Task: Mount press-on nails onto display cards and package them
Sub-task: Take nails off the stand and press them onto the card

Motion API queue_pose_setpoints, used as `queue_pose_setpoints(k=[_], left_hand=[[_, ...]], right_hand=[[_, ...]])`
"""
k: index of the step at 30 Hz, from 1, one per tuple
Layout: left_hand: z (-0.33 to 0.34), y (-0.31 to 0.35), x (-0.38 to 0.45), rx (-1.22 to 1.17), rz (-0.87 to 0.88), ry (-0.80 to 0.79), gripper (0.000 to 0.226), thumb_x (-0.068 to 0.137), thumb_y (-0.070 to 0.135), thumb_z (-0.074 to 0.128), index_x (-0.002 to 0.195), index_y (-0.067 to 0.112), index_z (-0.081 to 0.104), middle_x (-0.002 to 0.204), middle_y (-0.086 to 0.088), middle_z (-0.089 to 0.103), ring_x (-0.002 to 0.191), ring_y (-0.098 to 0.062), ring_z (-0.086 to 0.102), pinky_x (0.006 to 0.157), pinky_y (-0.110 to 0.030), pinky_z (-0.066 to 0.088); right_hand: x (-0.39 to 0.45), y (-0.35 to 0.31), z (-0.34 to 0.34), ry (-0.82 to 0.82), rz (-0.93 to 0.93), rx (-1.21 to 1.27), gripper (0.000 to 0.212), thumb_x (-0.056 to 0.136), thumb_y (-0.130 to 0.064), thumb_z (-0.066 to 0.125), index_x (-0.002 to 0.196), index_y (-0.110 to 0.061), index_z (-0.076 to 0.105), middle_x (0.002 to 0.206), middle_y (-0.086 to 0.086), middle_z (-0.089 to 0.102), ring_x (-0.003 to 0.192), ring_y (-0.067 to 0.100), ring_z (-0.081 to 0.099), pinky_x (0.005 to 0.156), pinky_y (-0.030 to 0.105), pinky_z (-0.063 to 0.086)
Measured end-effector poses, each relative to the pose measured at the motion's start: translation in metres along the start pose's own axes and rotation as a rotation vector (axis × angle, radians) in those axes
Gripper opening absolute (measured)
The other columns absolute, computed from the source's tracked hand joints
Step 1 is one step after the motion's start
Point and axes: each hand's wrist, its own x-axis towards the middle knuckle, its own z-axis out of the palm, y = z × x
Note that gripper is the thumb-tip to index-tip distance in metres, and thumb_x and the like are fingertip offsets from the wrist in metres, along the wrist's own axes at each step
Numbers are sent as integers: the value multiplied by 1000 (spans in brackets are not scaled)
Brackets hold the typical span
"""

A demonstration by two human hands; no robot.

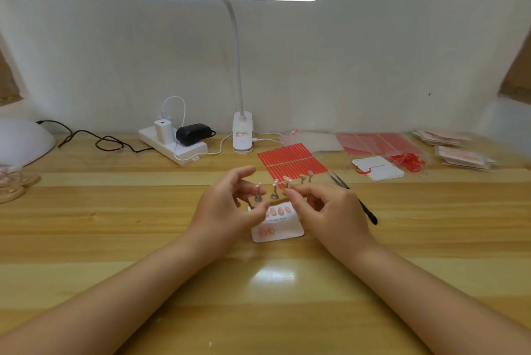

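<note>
**Mounting nails above the display card**

Hovering over the wooden bench (115,228), both hands work at a row of nail stands (274,192). The left hand (227,211) hangs loosely curled, holding nothing. The right hand (330,211) pinches a press-on nail (287,181) on its stand. Below lies the display card (283,229), several pink nails mounted. Red adhesive strips (290,162) lie just behind.

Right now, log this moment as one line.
left hand open near nail stands | right hand pinching nail on stand | display card partly filled
</note>
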Motion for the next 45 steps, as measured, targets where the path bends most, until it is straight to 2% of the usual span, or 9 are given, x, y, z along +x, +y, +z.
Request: queue_pose_setpoints(k=[10,15,19,23,31,34,36,40,45], left_hand=[[7,-1,-6,-13,20,-16,61,71,10,79,121,26,49,87,14,68,82,5,61,68,-6,42],[5,-2,-4,-10,20,-2,59,74,11,77,120,29,47,86,15,67,82,6,61,70,-9,44],[-5,-10,6,7,-25,44,55,77,11,75,122,27,47,88,13,67,82,4,60,70,-8,45],[-21,-29,18,91,-142,52,52,81,18,73,126,22,48,89,10,66,83,-4,61,68,-12,45],[-24,-44,25,293,-232,-76,47,81,22,72,121,25,47,90,13,64,87,-1,58,67,-11,41],[-25,-38,19,490,-155,-91,50,80,27,70,125,26,48,110,12,60,108,-9,53,87,-25,47],[-23,-29,13,575,-18,-24,51,80,30,69,127,22,52,121,7,57,119,-16,45,97,-28,37],[-10,-1,3,461,305,83,34,82,36,66,110,16,67,114,-1,63,111,-20,51,94,-29,33],[6,7,-10,410,381,48,36,83,42,54,101,16,72,106,-3,65,101,-24,57,86,-38,44]], right_hand=[[0,5,3,4,-52,-69,10,85,-20,72,78,-15,77,54,-3,59,51,15,51,48,38,44],[1,-1,0,49,-126,-87,4,83,-12,73,81,-13,77,60,-16,52,52,4,45,50,16,38],[1,0,1,61,-103,-34,7,86,-13,71,80,-9,73,61,-2,61,53,12,52,49,30,46],[0,-1,3,30,-37,51,6,87,-12,69,91,-9,72,74,-5,68,58,-3,54,55,10,44],[-1,-2,4,-23,-15,71,13,88,-12,67,99,-11,73,87,-7,71,69,7,66,63,21,54],[-1,-3,4,-14,-39,62,11,86,-9,69,96,-11,74,82,-18,63,67,-4,60,63,12,50],[-1,-4,4,-6,-55,39,11,84,-7,71,94,-11,74,79,-21,59,65,-8,56,62,11,49],[-2,-5,5,-18,-116,-12,9,83,-7,72,91,-11,75,79,-7,69,62,1,56,60,13,48],[-3,-6,4,-71,-153,-20,10,84,-7,70,92,-11,75,81,-1,71,67,11,61,60,26,52]])
